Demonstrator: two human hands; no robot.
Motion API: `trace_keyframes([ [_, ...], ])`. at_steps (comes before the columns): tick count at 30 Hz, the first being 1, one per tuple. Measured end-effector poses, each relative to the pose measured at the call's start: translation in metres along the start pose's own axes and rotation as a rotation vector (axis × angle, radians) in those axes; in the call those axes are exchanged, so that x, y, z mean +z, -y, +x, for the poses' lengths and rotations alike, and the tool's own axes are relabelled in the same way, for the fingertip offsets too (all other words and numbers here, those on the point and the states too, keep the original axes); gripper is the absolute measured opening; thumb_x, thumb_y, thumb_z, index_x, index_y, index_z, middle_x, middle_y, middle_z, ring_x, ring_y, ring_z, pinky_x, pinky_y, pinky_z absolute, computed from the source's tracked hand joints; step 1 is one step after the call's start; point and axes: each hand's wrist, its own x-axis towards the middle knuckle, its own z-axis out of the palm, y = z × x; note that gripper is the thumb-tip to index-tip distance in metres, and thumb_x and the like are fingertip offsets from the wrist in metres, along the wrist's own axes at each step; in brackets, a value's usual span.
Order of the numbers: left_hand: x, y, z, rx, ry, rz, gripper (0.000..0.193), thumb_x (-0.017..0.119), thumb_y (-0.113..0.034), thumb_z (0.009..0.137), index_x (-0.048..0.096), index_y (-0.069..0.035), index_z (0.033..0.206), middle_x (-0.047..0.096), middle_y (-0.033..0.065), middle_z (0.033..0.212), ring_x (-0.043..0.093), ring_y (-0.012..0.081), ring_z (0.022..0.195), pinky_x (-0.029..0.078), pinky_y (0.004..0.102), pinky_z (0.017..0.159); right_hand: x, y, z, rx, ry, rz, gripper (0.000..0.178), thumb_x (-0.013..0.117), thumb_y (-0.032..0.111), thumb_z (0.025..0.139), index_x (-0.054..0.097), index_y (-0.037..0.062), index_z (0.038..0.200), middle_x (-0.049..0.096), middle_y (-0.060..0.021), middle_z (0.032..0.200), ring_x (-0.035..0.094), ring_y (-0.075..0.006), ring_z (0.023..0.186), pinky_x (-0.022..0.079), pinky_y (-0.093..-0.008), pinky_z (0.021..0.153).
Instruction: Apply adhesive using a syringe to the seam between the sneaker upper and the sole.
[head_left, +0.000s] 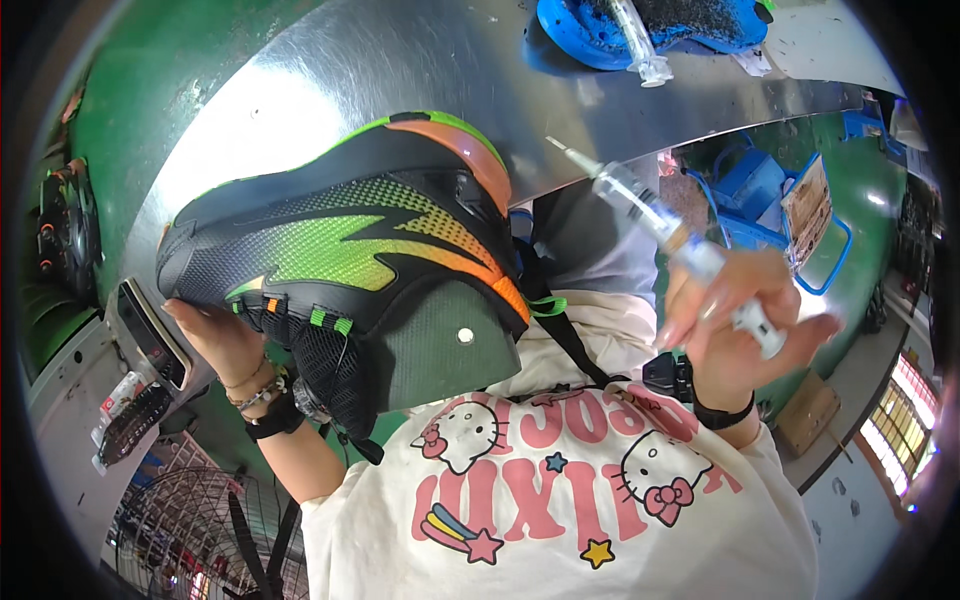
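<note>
A black sneaker (330, 235) with green, yellow and orange panels is on its side, its sole turned away from me. A dark green shoe last (430, 345) with a round pale hole fills its opening. My left hand (215, 340) grips the shoe near its toe and laces; some of its fingers are hidden beneath. To the right of the shoe, my right hand (735, 300) is closed around a clear syringe (640, 205). The syringe's thin tip points up and left toward the shoe's heel without touching it. The right fingers are slightly blurred.
Beyond the shoe stretches a shiny metal table (330, 75). A blue tray (570, 45) of black granules carries another syringe (640, 50). A blue chair (750, 205) stands right. Left are a phone (155, 335), a dark bottle (135, 415) and a wire fan (200, 510).
</note>
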Motion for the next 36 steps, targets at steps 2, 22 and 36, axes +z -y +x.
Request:
trace_keyframes([
  [2,-0.002,0.0,0.004,-0.088,-0.109,-0.048,0.064,0.033,-0.051,0.09,0.039,0.002,0.125,0.043,0.0111,0.127,0.039,0.0211,0.116,0.026,0.0356,0.1,0.004,-0.002,-0.001,-0.071,0.113,-0.13,0.064,0.03,0.055,0.088,0.059,-0.0008,0.076,0.058,-0.0085,0.059,0.048,-0.0157,0.041,0.033,-0.0252,0.039],
  [22,-0.018,0.012,0.01,0.123,-0.177,0.247,0.049,0.036,-0.044,0.092,0.044,-0.002,0.115,0.048,0.0053,0.113,0.043,0.015,0.101,0.03,0.0303,0.093,0.012,0.0,0.016,-0.001,0.266,-0.265,0.042,0.035,0.038,0.089,0.057,0.007,0.072,0.049,-0.0078,0.049,0.038,-0.0163,0.038,0.027,-0.0274,0.039],
  [36,-0.012,-0.004,0.024,0.037,0.047,0.127,0.033,0.043,-0.034,0.091,0.05,-0.003,0.102,0.054,0.0036,0.094,0.049,0.0106,0.08,0.037,0.0248,0.07,0.005,-0.011,0.012,-0.117,0.171,-0.178,0.035,0.036,0.021,0.083,0.06,-0.0001,0.069,0.056,-0.0069,0.055,0.033,-0.013,0.038,0.025,-0.0277,0.037],
])
